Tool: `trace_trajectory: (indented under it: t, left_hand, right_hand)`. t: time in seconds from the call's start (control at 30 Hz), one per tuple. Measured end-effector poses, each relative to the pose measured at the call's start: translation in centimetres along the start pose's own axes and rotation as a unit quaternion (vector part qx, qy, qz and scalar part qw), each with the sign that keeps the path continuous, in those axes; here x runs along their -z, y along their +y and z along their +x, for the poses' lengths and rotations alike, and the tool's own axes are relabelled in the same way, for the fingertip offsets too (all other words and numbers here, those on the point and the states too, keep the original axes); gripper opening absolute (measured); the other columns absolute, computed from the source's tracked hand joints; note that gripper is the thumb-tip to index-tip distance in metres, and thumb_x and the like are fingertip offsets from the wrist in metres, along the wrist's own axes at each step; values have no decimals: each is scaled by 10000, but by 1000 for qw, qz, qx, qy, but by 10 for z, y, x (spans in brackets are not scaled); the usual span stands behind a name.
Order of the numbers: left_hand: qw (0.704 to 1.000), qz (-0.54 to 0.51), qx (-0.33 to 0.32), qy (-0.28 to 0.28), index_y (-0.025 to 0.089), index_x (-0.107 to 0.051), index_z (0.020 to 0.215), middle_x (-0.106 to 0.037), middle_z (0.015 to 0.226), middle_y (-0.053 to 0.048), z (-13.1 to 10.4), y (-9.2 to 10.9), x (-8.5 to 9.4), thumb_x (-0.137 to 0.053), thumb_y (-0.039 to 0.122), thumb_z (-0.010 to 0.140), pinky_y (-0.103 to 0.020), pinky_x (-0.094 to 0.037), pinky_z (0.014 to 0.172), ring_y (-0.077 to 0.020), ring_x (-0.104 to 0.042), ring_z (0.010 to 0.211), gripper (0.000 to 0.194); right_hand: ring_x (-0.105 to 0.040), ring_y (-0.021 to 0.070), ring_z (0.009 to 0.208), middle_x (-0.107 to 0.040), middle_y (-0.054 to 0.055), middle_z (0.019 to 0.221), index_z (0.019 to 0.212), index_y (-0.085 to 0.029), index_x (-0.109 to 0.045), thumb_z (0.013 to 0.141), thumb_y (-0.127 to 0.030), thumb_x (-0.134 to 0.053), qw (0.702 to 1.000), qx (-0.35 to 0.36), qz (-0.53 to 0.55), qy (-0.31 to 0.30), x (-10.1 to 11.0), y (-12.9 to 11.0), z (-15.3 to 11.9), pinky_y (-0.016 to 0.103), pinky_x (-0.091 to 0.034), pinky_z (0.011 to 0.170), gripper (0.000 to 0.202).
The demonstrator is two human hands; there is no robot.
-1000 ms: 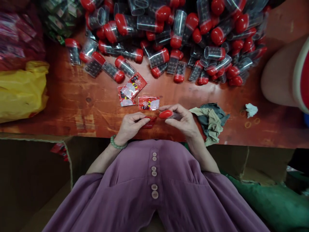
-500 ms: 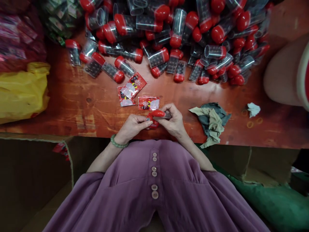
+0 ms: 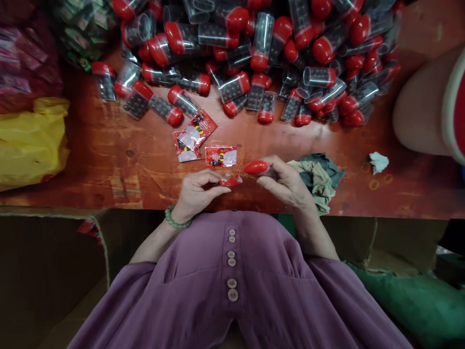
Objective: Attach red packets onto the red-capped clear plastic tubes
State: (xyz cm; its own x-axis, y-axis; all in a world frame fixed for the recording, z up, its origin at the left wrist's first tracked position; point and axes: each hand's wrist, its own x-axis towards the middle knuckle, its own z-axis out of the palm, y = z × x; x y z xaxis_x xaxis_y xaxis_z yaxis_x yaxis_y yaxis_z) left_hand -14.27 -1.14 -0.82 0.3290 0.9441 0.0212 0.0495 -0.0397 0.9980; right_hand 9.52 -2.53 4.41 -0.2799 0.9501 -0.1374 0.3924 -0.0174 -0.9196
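The left hand [image 3: 198, 191] pinches a small red packet [image 3: 229, 181] at the desk [image 3: 109, 165] edge; just right of it, the right hand [image 3: 286, 182] grips a red-capped tube [image 3: 258, 168]. Beyond lies the tube pile [image 3: 254, 53]. A loose pinch could drop the packet off the edge.

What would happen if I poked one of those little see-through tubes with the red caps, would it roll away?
Probably yes. The tubes lie on their rounded sides on the flat wooden table, so a poke would likely roll them. They look like thin clear plastic holding small dark beads, so probably light and stiff. The right hand pinches one tube easily with its fingertips.
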Motion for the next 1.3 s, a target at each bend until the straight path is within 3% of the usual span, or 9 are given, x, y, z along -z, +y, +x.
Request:
trace_trajectory:
  t: [0.1, 0.23, 0.63, 0.8, 1.03, 1.17, 1.3]
  left_hand:
    - [999, 5, -52, -2, 174, -714, 720, -758, 750, -29, 1, 3, -1, -849, 283, 725, -263, -580, 673, -132, -697, 686, 174]
    - [996, 24, -85, -9, 174, -717, 736, -755, 741, -31, 1, 2, 1, -824, 280, 760, -267, -582, 670, -136, -701, 691, 152]
    - [990, 66, -125, -23, 156, -706, 790, -755, 783, -47, -3, -7, 3, -756, 169, 812, -263, -579, 693, -131, -708, 731, 56]
    - [993, 81, -77, -48, 166, -707, 770, -755, 779, -46, -5, -10, 5, -749, 250, 828, -268, -583, 682, -132, -703, 713, 110]
    - [994, 57, -16, -87, 156, -729, 770, -763, 784, -68, -7, -12, 6, -777, 289, 804, -250, -562, 677, -144, -707, 704, 145]
    - [986, 17, 93, -135, 159, -757, 833, -773, 812, -54, -3, -8, 10, -765, 328, 798, -247, -550, 691, -145, -694, 706, 173]
    - [963, -47, 188, -184, 171, -767, 993, -780, 894, -45, 2, -3, 17, -803, 367, 724, -261, -557, 722, -160, -695, 755, 334]
  right_hand:
    - [-668, 164, 850, -720, 46, 990, 1087, -207, -678, 949, -398, -601, 997, 41, -37, -56, 3, -8, 3, 285, -519, 769, 247]
    - [-681, 166, 831, -740, 54, 968, 1099, -200, -693, 953, -410, -606, 992, 41, -88, -81, 5, -10, 6, 276, -515, 759, 271]
    - [-691, 180, 805, -753, 52, 937, 1084, -206, -726, 954, -339, -600, 957, 18, -205, -206, 16, -15, 10, 270, -470, 707, 225]
    - [-680, 167, 756, -762, 24, 910, 1055, -224, -735, 935, -297, -615, 942, -29, -213, -257, 12, -12, 15, 260, -440, 671, 184]
    - [-716, 165, 852, -777, 3, 1036, 1201, -267, -703, 930, -312, -633, 952, -17, -145, -268, 8, -7, 20, 243, -464, 737, 283]
    - [-721, 161, 863, -775, 19, 1037, 1212, -219, -705, 918, -334, -641, 959, -18, -74, -273, 5, 1, 24, 235, -474, 765, 322]
    - [-709, 165, 864, -765, 37, 996, 1161, -164, -715, 907, -349, -635, 966, -51, -4, -253, -3, 8, 24, 250, -490, 781, 324]
